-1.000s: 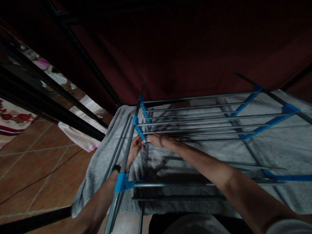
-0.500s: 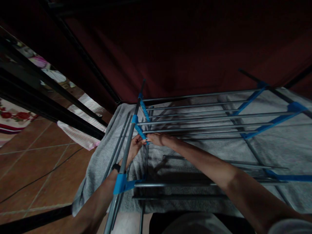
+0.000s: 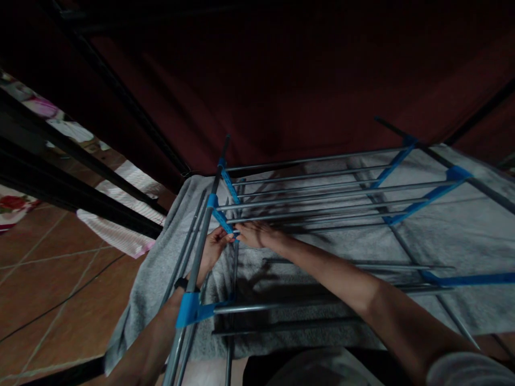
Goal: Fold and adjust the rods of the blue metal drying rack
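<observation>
Touching one blue bracket [image 3: 221,219]: two hands [image 3: 256,235]

The left hand [image 3: 215,244] has its thumb and fingers drawn together, tips pointing toward the right hand [image 3: 254,235], just beside it. The right hand shows its back, fingers bent toward the left. The left forearm [image 3: 148,335] slopes down-left from its hand; the right forearm [image 3: 325,268] slants down-right from its own.

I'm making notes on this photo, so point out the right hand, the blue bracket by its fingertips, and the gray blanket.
Right hand [image 3: 256,235], head view: back of the hand.
Blue bracket [image 3: 221,218], head view: middle of its slanted arm.
Gray blanket [image 3: 475,236], head view: surface toward the right.
</observation>
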A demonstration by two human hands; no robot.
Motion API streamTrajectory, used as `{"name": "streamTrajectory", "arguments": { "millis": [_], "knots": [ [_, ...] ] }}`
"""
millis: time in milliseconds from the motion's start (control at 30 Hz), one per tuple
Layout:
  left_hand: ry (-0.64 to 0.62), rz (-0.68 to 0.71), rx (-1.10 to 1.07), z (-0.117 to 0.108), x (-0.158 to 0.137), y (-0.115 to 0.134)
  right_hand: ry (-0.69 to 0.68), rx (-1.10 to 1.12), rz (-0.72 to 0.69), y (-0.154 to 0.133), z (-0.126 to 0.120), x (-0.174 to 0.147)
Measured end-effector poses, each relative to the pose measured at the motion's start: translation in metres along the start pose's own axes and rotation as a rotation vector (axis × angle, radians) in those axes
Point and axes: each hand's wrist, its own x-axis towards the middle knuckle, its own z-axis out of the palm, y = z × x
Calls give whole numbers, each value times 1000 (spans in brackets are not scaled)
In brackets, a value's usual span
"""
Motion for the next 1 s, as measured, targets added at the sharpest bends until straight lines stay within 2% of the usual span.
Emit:
{"name": "streamTrajectory", "arguments": {
  "millis": [133,300,467,1000],
  "knots": [
    [32,-1,74,-7,4,-7,153,-143,-34,11,2,-27],
    [38,-33,177,-12,10,-8,249,-248,7,42,7,-57],
    [60,-37,195,-8,8,-4,221,-231,2,57,6,-63],
    [57,-17,152,-7,9,-7,183,-155,1,60,4,-58]
  ]
}}
